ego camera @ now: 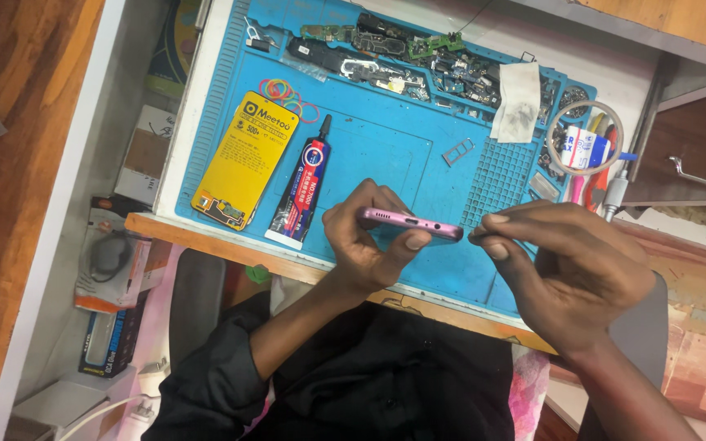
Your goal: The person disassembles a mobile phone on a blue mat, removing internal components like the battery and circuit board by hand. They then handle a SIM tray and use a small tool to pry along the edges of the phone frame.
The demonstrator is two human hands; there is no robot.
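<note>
We see a blue mat (386,155) covering the desk (206,229). Above its near edge, our left hand (361,237) grips a pink phone (410,223) edge-on, fingers wrapped around it. Right hand (569,265) fingers (496,220) pinch narrowly at the phone's end.

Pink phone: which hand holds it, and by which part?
The left hand grips the pink phone edge-on, thumb on its near side. The right hand pinches at its right end; anything held there is too small to tell.

Person, one: black long-sleeved garment, left sleeve (222,367) pushed up at 7 o'clock; left hand (361,233) and right hand (574,269) bare, no rings, no watch.
</note>
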